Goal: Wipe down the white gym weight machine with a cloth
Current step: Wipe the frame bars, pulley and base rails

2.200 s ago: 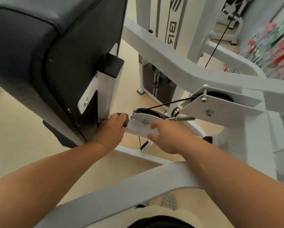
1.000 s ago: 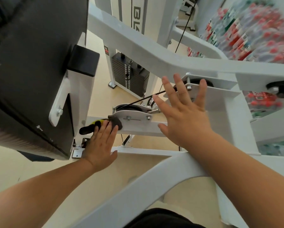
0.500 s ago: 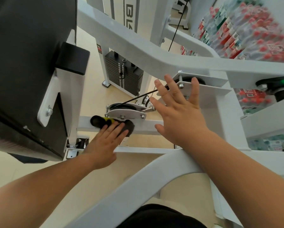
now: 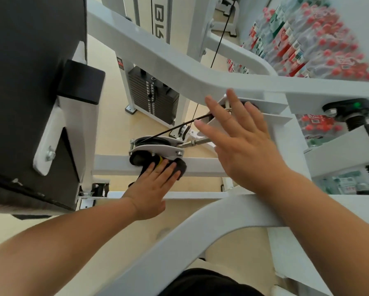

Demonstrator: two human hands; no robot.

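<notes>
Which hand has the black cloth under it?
The left hand: it presses the black cloth onto the white crossbar below the pulley. The right hand is spread open with no cloth.

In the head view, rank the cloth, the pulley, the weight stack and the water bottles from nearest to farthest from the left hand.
1. cloth, pressed under the fingers of the left hand.
2. pulley, just above the cloth.
3. weight stack, on the floor beyond.
4. water bottles, far upper right.
</notes>
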